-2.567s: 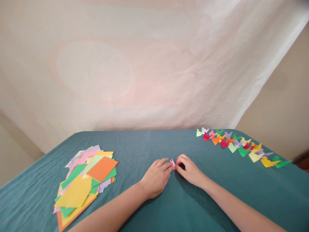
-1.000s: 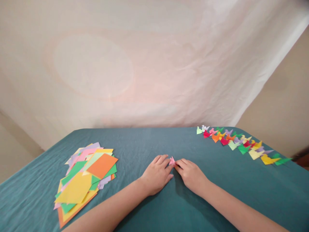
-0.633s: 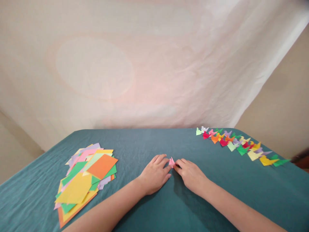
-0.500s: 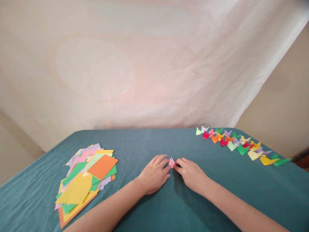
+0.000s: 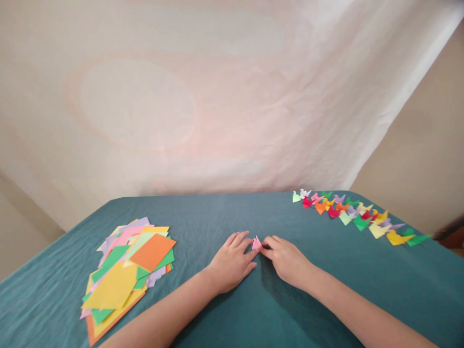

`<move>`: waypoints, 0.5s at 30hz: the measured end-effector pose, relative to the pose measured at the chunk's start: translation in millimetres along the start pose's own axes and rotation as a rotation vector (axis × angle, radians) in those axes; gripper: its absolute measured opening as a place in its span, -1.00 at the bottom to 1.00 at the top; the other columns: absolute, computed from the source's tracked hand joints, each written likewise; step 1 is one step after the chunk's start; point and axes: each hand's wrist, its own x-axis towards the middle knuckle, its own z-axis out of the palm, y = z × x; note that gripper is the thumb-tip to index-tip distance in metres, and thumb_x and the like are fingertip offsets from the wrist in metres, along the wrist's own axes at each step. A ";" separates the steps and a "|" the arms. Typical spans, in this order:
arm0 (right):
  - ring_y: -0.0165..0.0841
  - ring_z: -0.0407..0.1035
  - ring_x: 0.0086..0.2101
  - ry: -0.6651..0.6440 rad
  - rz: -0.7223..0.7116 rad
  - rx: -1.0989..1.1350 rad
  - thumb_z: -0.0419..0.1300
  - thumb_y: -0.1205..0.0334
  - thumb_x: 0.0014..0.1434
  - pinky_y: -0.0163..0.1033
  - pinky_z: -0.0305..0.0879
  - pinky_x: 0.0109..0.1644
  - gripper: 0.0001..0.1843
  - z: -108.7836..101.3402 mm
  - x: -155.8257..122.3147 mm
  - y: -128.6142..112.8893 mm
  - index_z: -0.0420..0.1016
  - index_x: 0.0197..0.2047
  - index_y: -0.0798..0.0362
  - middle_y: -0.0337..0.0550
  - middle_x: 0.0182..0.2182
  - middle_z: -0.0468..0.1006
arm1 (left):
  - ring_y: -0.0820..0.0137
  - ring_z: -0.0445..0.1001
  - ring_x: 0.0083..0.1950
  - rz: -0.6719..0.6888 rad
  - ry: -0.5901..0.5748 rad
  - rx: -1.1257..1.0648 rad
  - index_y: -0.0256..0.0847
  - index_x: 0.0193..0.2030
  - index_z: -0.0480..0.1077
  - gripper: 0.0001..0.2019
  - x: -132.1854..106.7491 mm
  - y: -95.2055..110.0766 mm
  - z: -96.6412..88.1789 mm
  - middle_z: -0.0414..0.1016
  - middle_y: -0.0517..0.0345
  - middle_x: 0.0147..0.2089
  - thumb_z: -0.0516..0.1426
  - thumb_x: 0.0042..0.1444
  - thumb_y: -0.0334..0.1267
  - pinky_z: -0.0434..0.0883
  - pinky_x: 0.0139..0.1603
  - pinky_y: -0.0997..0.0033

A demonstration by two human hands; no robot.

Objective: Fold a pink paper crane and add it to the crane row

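A small pink folded paper piece (image 5: 256, 243) rests on the teal tablecloth (image 5: 224, 212) near the middle of the table. My left hand (image 5: 232, 261) lies palm down with its fingertips pressed against the left side of the pink piece. On the right side of it, the fingers of my right hand (image 5: 286, 260) are curled and pinching the paper. Most of the pink piece is hidden between the fingers of both hands.
A loose pile of coloured paper squares (image 5: 126, 270) lies at the left of the table. Several small folded paper figures (image 5: 355, 217) form a row along the far right edge. A pale cloth backdrop (image 5: 217, 96) hangs behind the table.
Both hands have stayed on the pink piece. My right fingers have lowered and closed in on it; the left fingers shifted slightly. The view has drifted a little.
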 end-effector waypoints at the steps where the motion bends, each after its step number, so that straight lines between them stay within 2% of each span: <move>1: -0.30 0.23 -0.19 -0.009 0.002 -0.006 -0.04 0.47 0.17 -0.22 0.20 -0.09 -0.66 -0.8 -0.2 -1.3 0.42 -0.04 0.10 -0.05 -0.20 0.38 | 0.20 0.02 0.27 -0.001 0.000 0.003 -0.11 0.09 0.25 -0.66 0.3 0.1 0.1 0.25 0.05 0.11 -0.02 0.21 -0.10 0.01 0.24 0.10; 8: -0.24 0.24 -0.18 -0.013 0.028 -0.110 -0.03 0.51 0.13 -0.17 0.23 -0.12 -0.62 -1.2 -2.7 -12.0 0.36 0.00 0.17 0.00 -0.18 0.38 | 0.17 0.02 0.26 -0.007 -0.008 0.001 -0.12 0.03 0.30 -0.70 0.6 -1.6 -1.3 0.26 0.05 0.09 -0.03 0.21 -0.11 0.02 0.23 0.10; 15: -0.25 0.23 -0.20 -0.002 0.014 -0.136 -0.05 0.47 0.18 -0.18 0.21 -0.17 -0.63 -0.1 -0.2 -7.7 0.30 0.04 0.13 -0.04 -0.20 0.36 | 0.16 0.03 0.26 -0.015 0.007 -0.012 -0.12 0.03 0.30 -0.70 0.2 -2.9 -0.7 0.28 0.03 0.05 -0.02 0.21 -0.12 0.03 0.22 0.07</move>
